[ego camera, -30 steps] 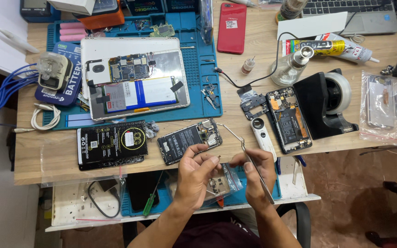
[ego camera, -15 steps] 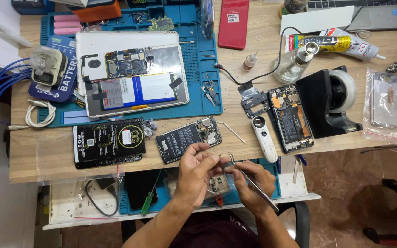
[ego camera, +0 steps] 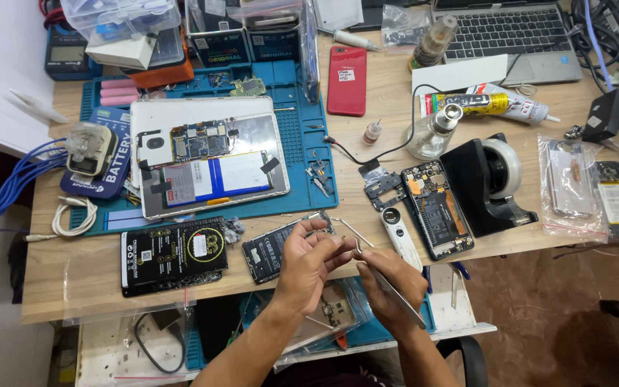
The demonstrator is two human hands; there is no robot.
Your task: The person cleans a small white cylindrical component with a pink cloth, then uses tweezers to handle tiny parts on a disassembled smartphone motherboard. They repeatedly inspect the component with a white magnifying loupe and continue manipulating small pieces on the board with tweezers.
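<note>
Two hands meet over the front edge of a crowded repair bench.

The right hand [ego camera: 388, 283] is clenched around metal tweezers [ego camera: 388, 287], whose tips reach up to the left hand [ego camera: 313, 254]; its fingers pinch something too small to make out. Just behind lies an opened phone [ego camera: 270, 251], beside it a black battery pack [ego camera: 173, 254]. Farther back, an opened tablet [ego camera: 209, 154] rests on a blue mat [ego camera: 309, 143], with a red phone [ego camera: 347, 80] and a laptop [ego camera: 503, 36] beyond.
</note>
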